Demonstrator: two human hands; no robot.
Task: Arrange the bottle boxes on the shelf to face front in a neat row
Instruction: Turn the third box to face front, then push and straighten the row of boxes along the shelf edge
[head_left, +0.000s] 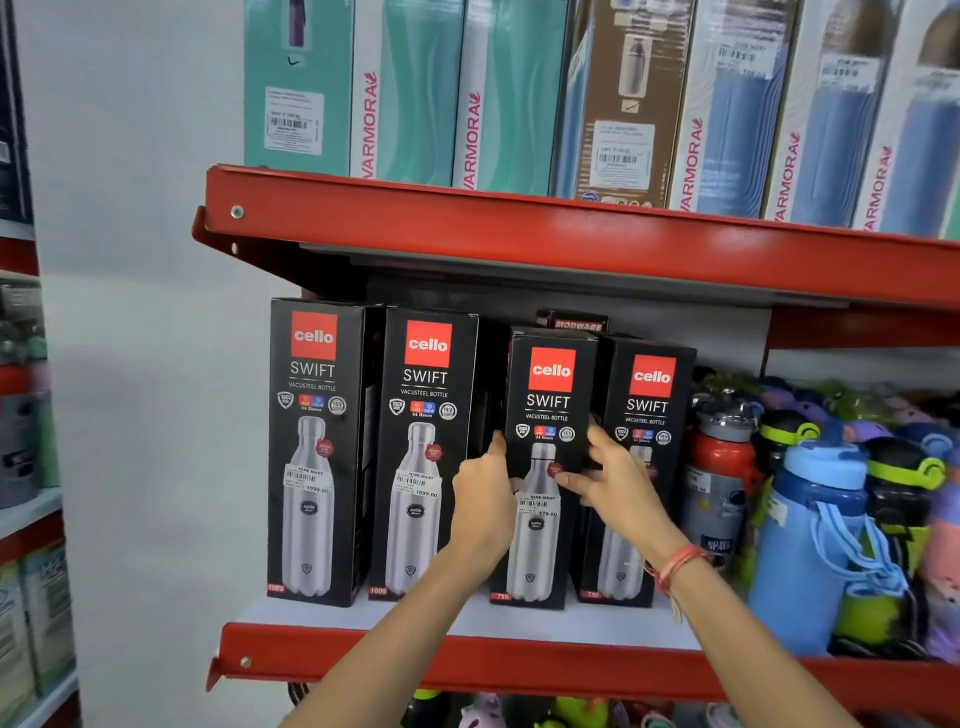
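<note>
1. The third box (545, 467), a black Cello Swift carton, stands between the two hands on the shelf (467, 660), its front facing out and its base a touch forward of the box on its right.
2. The left hand (483, 499) lies flat against the box's left edge, thumb up along the side; the right hand (613, 478) pinches the right edge, fingers (571, 480) across the front face and thumb up by the corner. Both press inward on the carton.
3. Left of the left hand stand two taller boxes (317, 447), already facing front and side by side. Behind the right hand is the fourth box (639, 467), touching the held one.
4. Beyond the right hand, loose bottles (810, 530) crowd the shelf end.
5. Judged step: squaring the third box into line. The next move likely calls for a small push back so its front matches its neighbours, and perhaps closing the gap to the second box.
</note>
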